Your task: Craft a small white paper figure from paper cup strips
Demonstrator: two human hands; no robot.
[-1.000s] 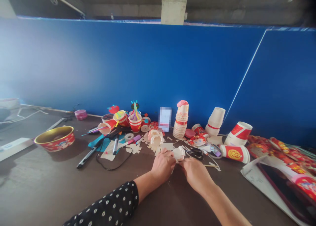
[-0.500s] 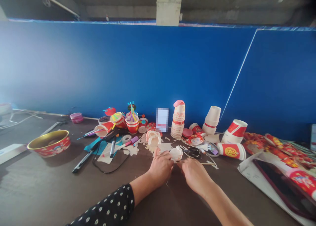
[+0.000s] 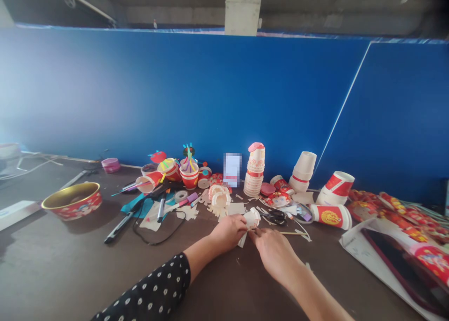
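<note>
Right now the left hand and right hand are together, pinching a cut white paper cup mid-desk. Their fingers hide its lower part, a paper strip pokes out below, and black-handled scissors lie just beyond.

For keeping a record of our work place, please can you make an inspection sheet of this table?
Surface: dark brown table top, with paper scraps on it.
Things in hand: cut white paper cup.
Clutter: stacked paper cups, scissors, marker pen, tape roll, red bowl.
Hands: left hand and right hand both pinch the cup.
Cables: thin black cord, looped on the table.
Surroundings: blue partition wall, concrete pillar behind it.
</note>
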